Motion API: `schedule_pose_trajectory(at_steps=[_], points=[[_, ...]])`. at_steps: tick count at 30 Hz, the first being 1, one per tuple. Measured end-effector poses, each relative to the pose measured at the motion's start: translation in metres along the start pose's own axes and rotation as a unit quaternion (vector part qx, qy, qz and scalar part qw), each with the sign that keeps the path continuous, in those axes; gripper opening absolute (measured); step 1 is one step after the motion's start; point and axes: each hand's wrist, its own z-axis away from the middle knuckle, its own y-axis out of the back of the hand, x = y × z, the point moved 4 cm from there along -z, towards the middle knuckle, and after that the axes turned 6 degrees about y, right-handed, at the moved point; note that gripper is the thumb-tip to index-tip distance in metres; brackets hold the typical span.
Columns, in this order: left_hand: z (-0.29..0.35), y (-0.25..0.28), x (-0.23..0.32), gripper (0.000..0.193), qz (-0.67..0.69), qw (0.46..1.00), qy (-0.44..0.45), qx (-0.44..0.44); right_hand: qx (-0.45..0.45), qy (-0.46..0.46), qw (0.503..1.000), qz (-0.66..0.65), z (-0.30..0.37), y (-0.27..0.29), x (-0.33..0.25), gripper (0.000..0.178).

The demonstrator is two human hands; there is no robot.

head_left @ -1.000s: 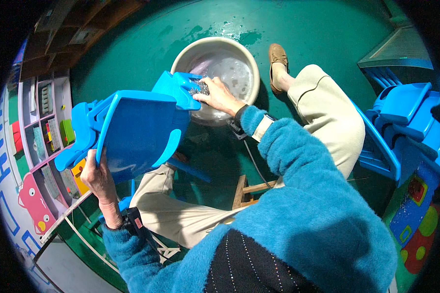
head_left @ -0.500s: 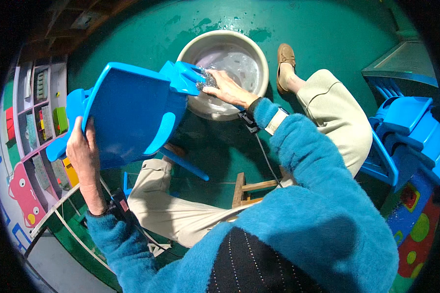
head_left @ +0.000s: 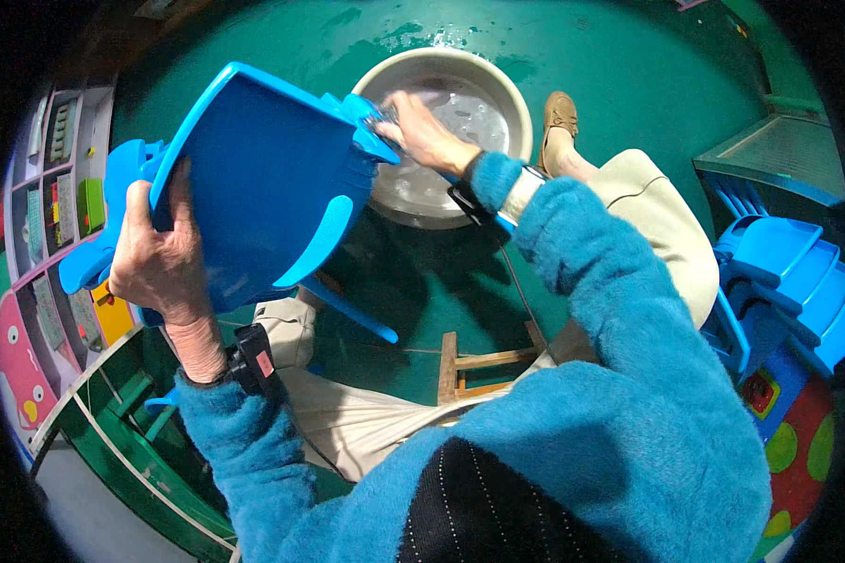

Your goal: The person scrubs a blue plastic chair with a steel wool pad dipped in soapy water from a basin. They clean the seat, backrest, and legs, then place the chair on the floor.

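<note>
Head view: left hand [head_left: 164,249], fingers clamped on a blue plastic chair [head_left: 263,178] left of centre, seemingly steadies it tilted toward the basin [head_left: 422,205]; right hand [head_left: 427,131], fingers around a blurred wire scourer [head_left: 379,119], meets it.

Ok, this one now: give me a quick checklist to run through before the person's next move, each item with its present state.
1. Left grip holds the blue chair: ok, thumb and fingers are on its edge.
2. Right grip has the mesh scrubber: ok, it shows at the fingertips, though blurred.
3. Scrubber pressed firmly on the chair: cannot tell, blur and fingers hide the contact.
4. Liquid in the basin: ok, a cloudy, shiny surface shows.
5. Floor dry around the basin: not ok, wet spots lie beyond it.
6. Brown shoe clear of the basin: ok, floor shows between them.
</note>
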Motion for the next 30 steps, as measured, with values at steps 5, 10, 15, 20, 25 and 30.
schedule_pose_trajectory(at_steps=[5, 10, 15, 20, 25, 30], points=[[-0.008, 0.001, 0.001, 0.035, -0.013, 1.0, -0.001, 0.012, 0.011, 0.054, 0.998, -0.011, 0.0, 0.015, -0.015, 0.055], [-0.008, 0.003, 0.009, 0.032, -0.028, 0.999, -0.022, 0.002, -0.062, -0.054, 0.996, 0.035, 0.02, 0.014, -0.001, 0.05], [-0.002, 0.012, 0.013, 0.031, 0.009, 0.999, -0.031, 0.039, -0.021, -0.015, 1.0, 0.009, 0.003, 0.01, -0.006, 0.053], [-0.004, 0.007, 0.012, 0.032, -0.022, 1.0, -0.017, -0.012, -0.089, -0.095, 0.991, 0.029, 0.022, 0.012, 0.013, 0.049], [0.001, 0.011, 0.013, 0.032, -0.008, 1.0, -0.022, 0.011, -0.037, -0.025, 0.999, -0.009, -0.001, 0.011, 0.004, 0.045], [-0.001, 0.009, 0.013, 0.031, -0.016, 1.0, -0.017, 0.004, -0.069, -0.08, 0.994, 0.028, 0.022, 0.015, 0.009, 0.047]])
